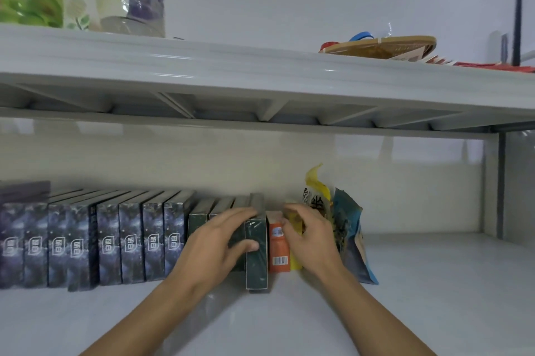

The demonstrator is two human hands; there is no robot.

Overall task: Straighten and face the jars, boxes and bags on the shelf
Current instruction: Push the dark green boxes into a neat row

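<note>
left hand [215, 242]: grasping green box [256, 254], which sticks out of row
right hand [309, 235]: curled on yellow box [295, 240], beside orange box [278, 245]
bags [344, 228]: right, upright

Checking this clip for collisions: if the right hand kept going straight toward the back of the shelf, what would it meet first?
Probably the yellow packet its fingers already curl over; behind that, likely the back wall.
</note>
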